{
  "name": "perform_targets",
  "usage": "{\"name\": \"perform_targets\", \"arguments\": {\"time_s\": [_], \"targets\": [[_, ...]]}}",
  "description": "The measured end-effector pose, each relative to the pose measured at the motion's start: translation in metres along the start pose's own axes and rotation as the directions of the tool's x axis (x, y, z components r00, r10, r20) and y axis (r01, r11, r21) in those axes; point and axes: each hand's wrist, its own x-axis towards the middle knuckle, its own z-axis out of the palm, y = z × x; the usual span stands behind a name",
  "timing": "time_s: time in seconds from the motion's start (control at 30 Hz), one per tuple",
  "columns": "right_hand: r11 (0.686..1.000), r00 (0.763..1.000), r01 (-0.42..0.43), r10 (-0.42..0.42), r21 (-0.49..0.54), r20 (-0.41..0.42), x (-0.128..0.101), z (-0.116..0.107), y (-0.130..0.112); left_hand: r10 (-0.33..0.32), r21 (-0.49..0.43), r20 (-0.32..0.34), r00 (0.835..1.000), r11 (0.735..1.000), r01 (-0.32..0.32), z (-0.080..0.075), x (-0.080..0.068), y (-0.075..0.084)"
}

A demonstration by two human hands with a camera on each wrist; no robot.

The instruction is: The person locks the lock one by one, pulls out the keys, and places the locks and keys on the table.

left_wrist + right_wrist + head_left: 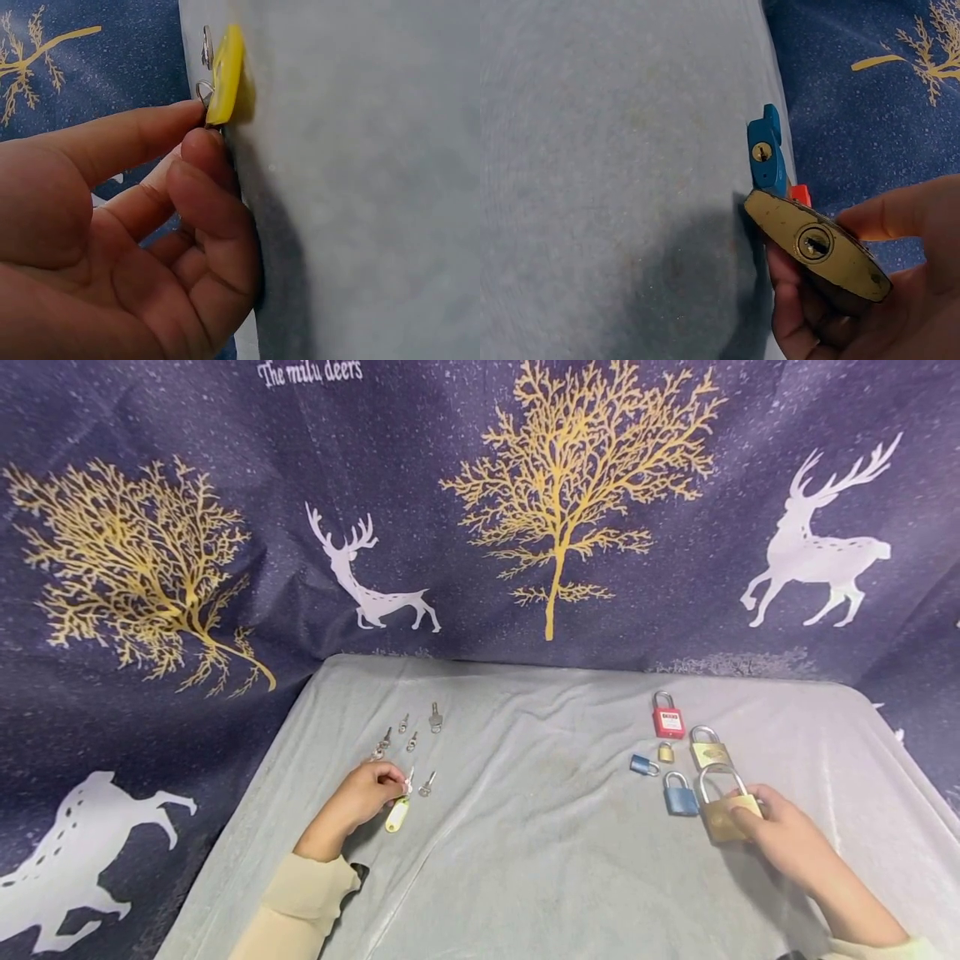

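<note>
Risk: left hand [367, 793] pinching the key [204, 91] by its yellow tag [397, 815] may drop it; right hand [780, 831] grasping the brass padlock [722, 817] near the table's right edge could nudge the blue padlock [679, 797].

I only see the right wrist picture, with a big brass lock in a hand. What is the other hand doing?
Observer: The left hand pinches a key with a yellow tag on the grey cloth.
Operator: Are there more keys?
Observer: Yes, several loose keys lie just beyond that hand.
Operator: How many locks are there? I see only blue and a bit of red.
Observer: Six: the big brass lock in the right hand, two blue, one red lock, and two more brass ones.
</note>
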Motion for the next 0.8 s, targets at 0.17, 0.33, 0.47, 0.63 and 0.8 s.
{"name": "perform_targets", "arguments": {"time_s": [0.17, 0.33, 0.47, 0.63, 0.8], "targets": [[1.0, 1.0, 0.006, -0.006, -0.015, 0.015, 0.0, 0.001, 0.002, -0.006, -0.009, 0.01, 1.0, 1.0, 0.006, -0.001, -0.001, 0.0], [1.0, 0.999, 0.001, -0.001, -0.019, 0.034, -0.001, 0.002, 0.006, -0.007, -0.005, 0.007, 1.0, 1.0, 0.008, -0.001, -0.002, 0.0], [0.999, 1.0, 0.009, -0.008, -0.035, 0.026, -0.001, 0.003, 0.009, -0.023, 0.001, 0.003, 1.0, 1.0, 0.023, 0.0, -0.002, -0.001], [0.995, 0.999, 0.042, -0.042, -0.094, 0.003, -0.002, 0.006, 0.012, -0.032, 0.009, 0.004, 0.999, 0.999, 0.032, 0.0, 0.0, -0.002], [0.98, 0.993, 0.07, -0.087, -0.189, -0.083, -0.003, 0.011, 0.011, -0.036, 0.026, -0.006, 0.999, 0.999, 0.036, -0.001, 0.001, -0.001]]}}
